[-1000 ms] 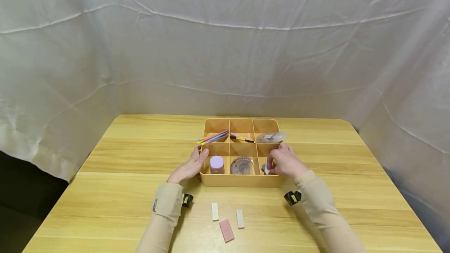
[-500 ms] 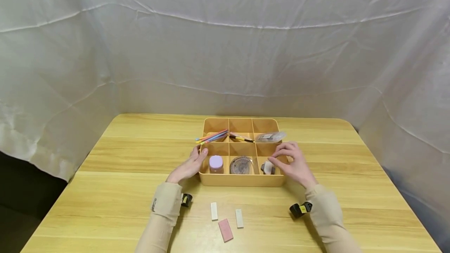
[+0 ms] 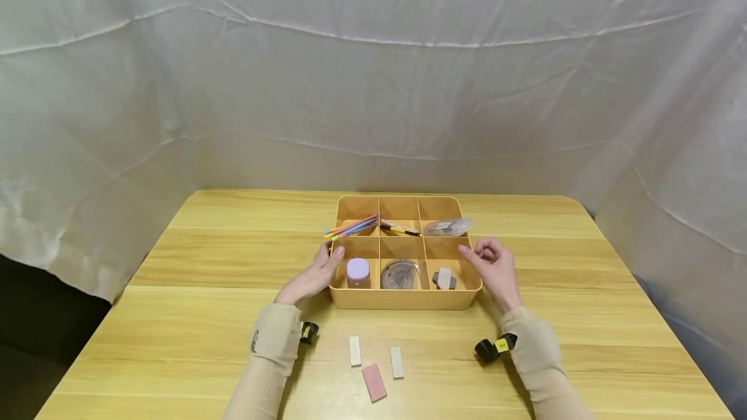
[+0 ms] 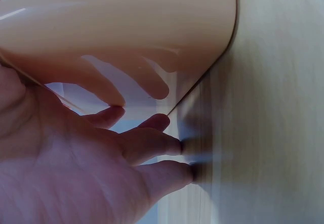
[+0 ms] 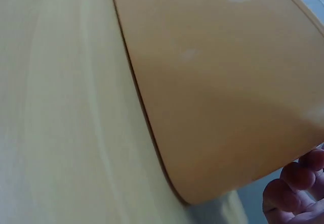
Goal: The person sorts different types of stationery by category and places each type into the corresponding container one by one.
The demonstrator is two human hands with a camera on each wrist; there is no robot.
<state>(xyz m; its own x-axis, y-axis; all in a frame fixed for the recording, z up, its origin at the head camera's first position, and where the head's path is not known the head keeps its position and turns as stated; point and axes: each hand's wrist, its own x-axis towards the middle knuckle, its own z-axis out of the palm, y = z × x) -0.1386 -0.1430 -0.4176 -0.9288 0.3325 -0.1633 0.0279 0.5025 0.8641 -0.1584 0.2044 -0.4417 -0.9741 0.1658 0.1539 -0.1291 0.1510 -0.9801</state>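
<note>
A tan organizer box (image 3: 403, 301) with several compartments stands on the table. My left hand (image 3: 309, 280) holds its left side, thumb over the rim and fingers along the outer wall. In the left wrist view the fingertips (image 4: 161, 120) lie at the glossy wall. At the right side, my right hand (image 3: 496, 274) has its thumb over the rim and its other fingers curled outside. Those fingers (image 5: 283, 193) show beside the wall in the right wrist view. In the front right compartment, a white eraser (image 3: 445, 277) lies on a dark grey piece (image 3: 436, 279).
A lilac-lidded jar (image 3: 358, 269) and a round clear case (image 3: 399, 275) fill the other front compartments. Behind are colored pencils (image 3: 353, 228), pens (image 3: 400, 230) and a clear packet (image 3: 448, 228). Two white erasers (image 3: 355, 350) and a pink eraser (image 3: 374, 382) lie in front.
My right hand has let go of the white eraser in the front right compartment and moved to the box's right rim. The left hand keeps its place.
</note>
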